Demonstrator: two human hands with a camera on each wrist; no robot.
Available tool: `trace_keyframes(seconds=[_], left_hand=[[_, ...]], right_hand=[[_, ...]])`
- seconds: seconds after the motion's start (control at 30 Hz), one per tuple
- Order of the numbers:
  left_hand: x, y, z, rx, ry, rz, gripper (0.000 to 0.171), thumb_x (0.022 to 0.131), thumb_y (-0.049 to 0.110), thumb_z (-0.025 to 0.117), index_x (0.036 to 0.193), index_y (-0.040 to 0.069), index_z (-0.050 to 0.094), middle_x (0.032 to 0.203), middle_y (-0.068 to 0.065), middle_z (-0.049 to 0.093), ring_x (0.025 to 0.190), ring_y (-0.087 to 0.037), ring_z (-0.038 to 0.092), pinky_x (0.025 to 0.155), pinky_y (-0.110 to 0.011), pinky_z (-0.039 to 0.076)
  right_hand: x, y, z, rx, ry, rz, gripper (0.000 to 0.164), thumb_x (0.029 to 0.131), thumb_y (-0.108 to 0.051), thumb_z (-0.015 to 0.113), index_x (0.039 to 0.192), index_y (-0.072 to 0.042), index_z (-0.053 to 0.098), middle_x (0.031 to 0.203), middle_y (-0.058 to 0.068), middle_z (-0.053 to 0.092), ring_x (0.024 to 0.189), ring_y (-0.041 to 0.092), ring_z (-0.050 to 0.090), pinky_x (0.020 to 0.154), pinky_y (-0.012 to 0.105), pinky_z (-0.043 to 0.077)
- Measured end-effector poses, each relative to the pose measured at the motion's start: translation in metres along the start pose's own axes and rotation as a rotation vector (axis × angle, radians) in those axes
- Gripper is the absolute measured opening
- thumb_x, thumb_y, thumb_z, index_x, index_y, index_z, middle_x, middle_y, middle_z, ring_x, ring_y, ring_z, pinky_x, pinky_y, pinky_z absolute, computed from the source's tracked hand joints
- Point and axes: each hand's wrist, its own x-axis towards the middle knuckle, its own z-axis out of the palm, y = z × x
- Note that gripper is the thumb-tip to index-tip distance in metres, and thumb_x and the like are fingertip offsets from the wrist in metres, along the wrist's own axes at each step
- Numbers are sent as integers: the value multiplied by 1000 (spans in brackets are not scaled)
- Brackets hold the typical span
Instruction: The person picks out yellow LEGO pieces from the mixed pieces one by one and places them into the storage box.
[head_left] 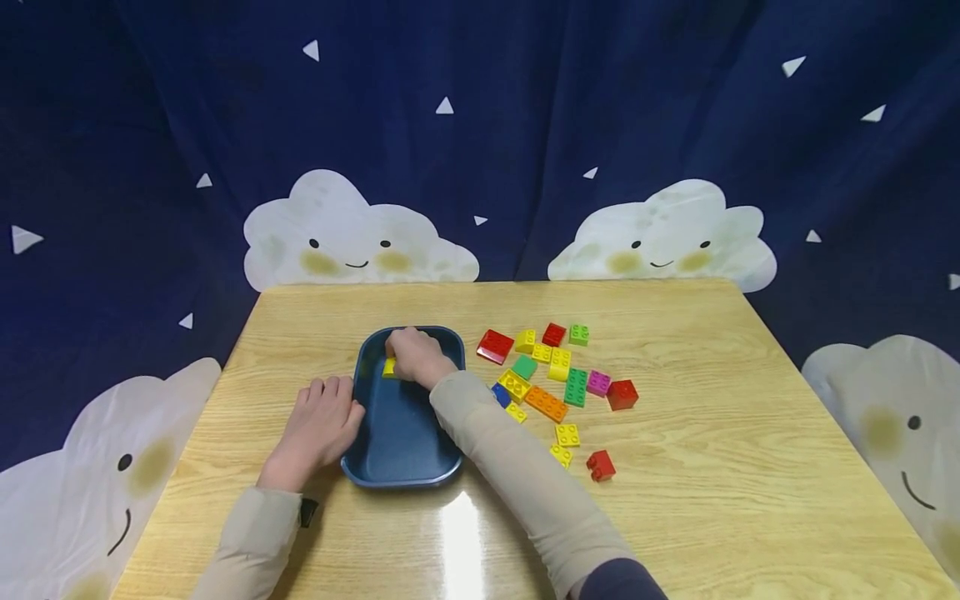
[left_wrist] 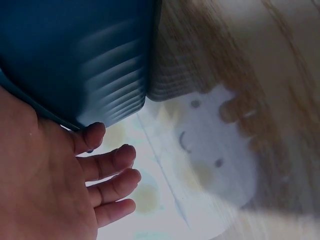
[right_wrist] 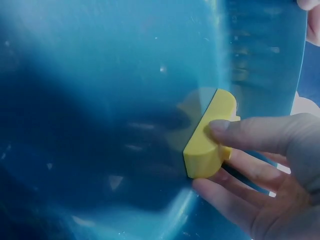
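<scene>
In the head view a dark blue tray (head_left: 397, 442) stands on the table, left of centre. My right hand (head_left: 420, 357) reaches into its far part and pinches a yellow toy brick (right_wrist: 207, 137) between thumb and fingers, down by the tray's floor. The brick has a rounded side, as the right wrist view shows. At the tray's left wall is my left hand (head_left: 322, 421), its thumb side against the rim. The left wrist view shows that hand's fingers (left_wrist: 117, 187) loosely bent beside the tray's outer wall, with nothing between them.
Right of the tray lie several loose toy bricks, among them an orange one (head_left: 547, 404), a dark green one (head_left: 575, 387), a red one (head_left: 622, 395) and a magenta one (head_left: 598, 382). Another red brick (head_left: 601, 465) lies nearer the front. A dark blue curtain (head_left: 510, 125) hangs behind the table.
</scene>
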Motion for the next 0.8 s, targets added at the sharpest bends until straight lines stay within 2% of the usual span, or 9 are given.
trace_keyframes(seconds=[0.17, 0.57, 0.8], left_hand=[[0, -1, 1, -2, -8, -7, 22, 92, 22, 38, 97, 2, 45, 91, -13, 46, 87, -34, 39, 76, -47, 30], [1, 1, 1, 10, -12, -12, 26, 92, 23, 38, 101, 1, 46, 94, -14, 48, 88, -34, 39, 78, -47, 30], [0, 1, 0, 7, 1, -10, 22, 91, 22, 38, 97, 2, 46, 91, -13, 47, 87, -35, 39, 79, -47, 30]], right_hand=[[0, -1, 4, -17, 11, 5, 25, 82, -13, 69, 107, -13, 68, 97, 1, 63, 73, 14, 54, 61, 27, 45], [-4, -1, 3, -52, 29, -24, 28, 82, -12, 68, 109, -14, 67, 93, 0, 62, 70, 15, 54, 56, 27, 43], [-9, -8, -8, -112, 58, -41, 28, 81, -14, 68, 108, -17, 66, 99, -1, 63, 76, 13, 55, 58, 29, 45]])
